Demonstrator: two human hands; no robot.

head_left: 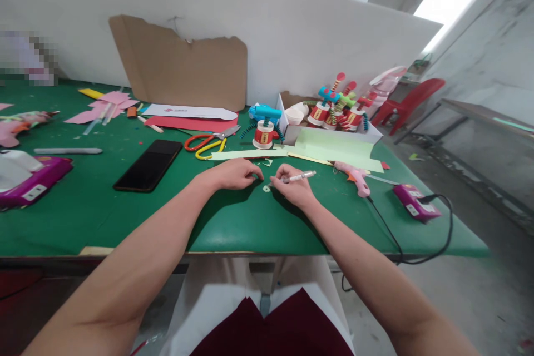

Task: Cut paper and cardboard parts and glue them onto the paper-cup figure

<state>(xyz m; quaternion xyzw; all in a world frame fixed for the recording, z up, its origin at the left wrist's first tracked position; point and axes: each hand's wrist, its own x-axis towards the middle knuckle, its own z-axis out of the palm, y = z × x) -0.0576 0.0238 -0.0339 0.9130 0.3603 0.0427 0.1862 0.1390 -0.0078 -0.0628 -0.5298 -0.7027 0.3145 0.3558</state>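
A white pen is gripped in my right hand, with its tip low over the green tabletop. Just left of the tip lies a small pale-green paper piece with a dark mark. My left hand rests on the table beside this piece, fingers loosely bent and apart, with nothing visible in them. Pale paper scraps lie beyond my fingertips. Behind them a long pale-green paper strip stretches sideways. A paper-cup figure with spring arms stands behind the strip.
Scissors and a black phone lie to the left. A pink glue gun lies right, its cord hanging over the table edge near a purple power strip. A white box of similar figures stands behind green paper.
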